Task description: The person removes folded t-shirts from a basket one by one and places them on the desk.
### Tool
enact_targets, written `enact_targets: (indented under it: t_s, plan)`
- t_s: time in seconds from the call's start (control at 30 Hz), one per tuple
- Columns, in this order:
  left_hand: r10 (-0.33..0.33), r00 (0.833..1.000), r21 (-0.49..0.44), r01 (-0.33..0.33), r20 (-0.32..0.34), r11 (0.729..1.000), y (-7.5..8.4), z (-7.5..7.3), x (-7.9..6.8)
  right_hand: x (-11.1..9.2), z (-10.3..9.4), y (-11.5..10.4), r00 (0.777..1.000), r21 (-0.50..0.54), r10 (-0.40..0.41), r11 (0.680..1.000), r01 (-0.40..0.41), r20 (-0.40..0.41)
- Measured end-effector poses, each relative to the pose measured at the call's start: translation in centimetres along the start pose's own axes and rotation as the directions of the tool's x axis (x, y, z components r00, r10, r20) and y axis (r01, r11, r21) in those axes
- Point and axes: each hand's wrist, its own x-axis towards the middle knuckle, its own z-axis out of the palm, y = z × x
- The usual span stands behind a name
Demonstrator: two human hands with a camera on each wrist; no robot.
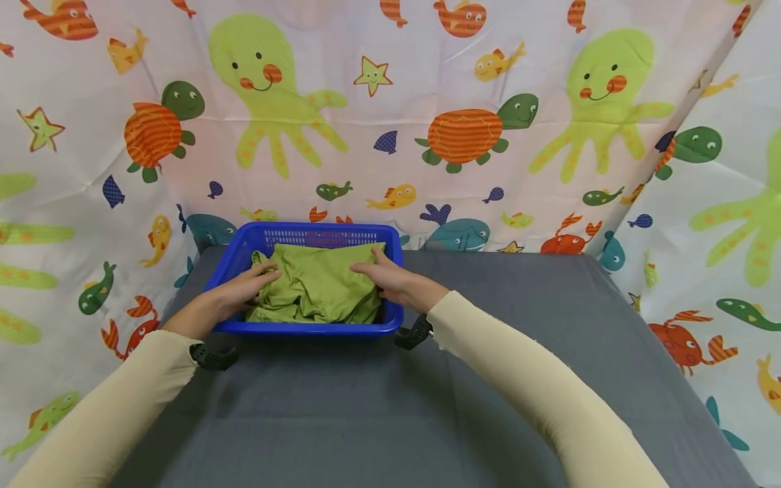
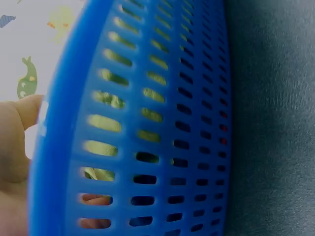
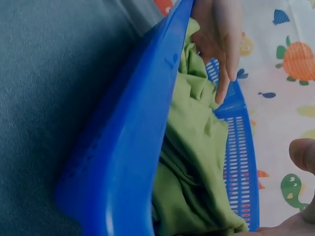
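Observation:
A crumpled green cloth (image 1: 317,281) lies inside a blue plastic basket (image 1: 311,329) with slotted walls. At the basket's left side, my left hand (image 1: 239,293) reaches over the rim, its fingers at the cloth's left edge. The right wrist view shows those left fingers (image 3: 224,61) extended just above the folds. My right hand (image 1: 399,279) reaches in from the right, thumb raised and fingertips at the cloth's right edge, partly hidden behind the rim. In the left wrist view the basket wall (image 2: 162,118) covers most of the left hand (image 2: 12,152).
The basket stands on a grey cloth-covered table (image 1: 342,407), near its back edge. A white curtain (image 1: 403,190) printed with sea animals hangs behind and along both sides. Black wrist bands (image 1: 213,356) are worn below both cream sleeves (image 1: 518,366).

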Motion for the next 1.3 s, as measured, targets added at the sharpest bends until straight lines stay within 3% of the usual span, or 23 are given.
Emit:
enact_targets:
  t_s: [0.2, 0.37, 0.5, 0.67, 0.87, 1.1, 1.3]
  plan:
    - [0.018, 0.999, -0.002, -0.018, 0.03, 1.0, 0.0, -0.2, 1.2, 0.7, 0.6, 0.3, 0.999, -0.057, 0.014, 0.998, -0.016, -0.029]
    - [0.042, 0.999, 0.057, -0.044, 0.034, 0.997, 0.0, -0.2, 1.7, 0.9, 0.8, 0.7, 0.998, -0.061, 0.003, 0.998, -0.007, -0.059]
    - [0.049, 0.998, 0.069, -0.052, 0.034, 0.996, 0.0, -0.1, 1.9, 1.1, 0.9, 0.8, 0.999, -0.075, 0.016, 0.997, -0.02, -0.044]
    - [0.111, 0.992, 0.076, -0.116, 0.061, 0.99, 0.1, 0.0, 2.4, 1.5, 0.8, 0.7, 0.999, -0.105, 0.035, 0.994, -0.037, -0.021]
    - [0.178, 0.981, 0.08, -0.184, 0.079, 0.98, 0.2, 0.5, 2.6, 2.0, 0.7, 1.1, 1.0, -0.154, -0.005, 0.988, 0.004, -0.003]
    - [0.2, 0.98, 0.057, -0.2, 0.007, 0.978, 0.7, 0.3, 2.1, 1.6, 0.4, 1.0, 0.998, -0.169, -0.061, 0.984, 0.055, -0.032]
    - [0.238, 0.97, 0.013, -0.238, -0.043, 0.971, 1.6, -0.5, 0.5, 1.0, -0.1, 0.3, 0.993, -0.124, -0.114, 0.986, 0.111, -0.014]
